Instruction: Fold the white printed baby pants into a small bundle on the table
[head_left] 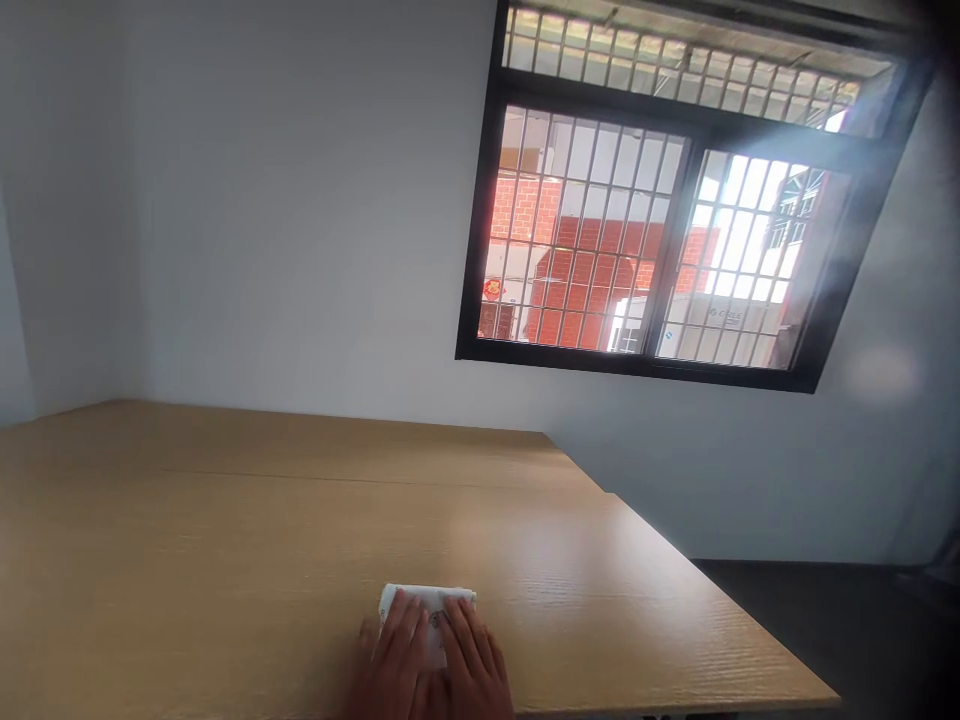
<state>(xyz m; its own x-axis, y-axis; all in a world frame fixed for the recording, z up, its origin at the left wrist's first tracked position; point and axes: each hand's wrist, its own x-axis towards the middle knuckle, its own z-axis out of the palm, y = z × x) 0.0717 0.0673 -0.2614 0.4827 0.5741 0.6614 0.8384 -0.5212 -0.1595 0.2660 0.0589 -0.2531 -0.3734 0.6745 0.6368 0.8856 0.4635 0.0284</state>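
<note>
A small white folded sheet, paper or cloth (420,592), lies flat on the wooden table close to its near edge. Faint dark marks show on its surface, one of them between my hands. On its left part rests my left hand (394,655), fingers stretched out and palm down. My right hand (476,655) lies the same way over the right part, its fingers extended. Both hands press on the sheet from above rather than grasp it. The sheet's lower portion is covered by the hands, so its full shape is hidden.
The light wooden table (247,560) reaches back to a pale wall (300,200), with a seam running across it. Its right edge slants down toward a dark floor (780,590). A black-framed barred window (637,365) is set in the wall.
</note>
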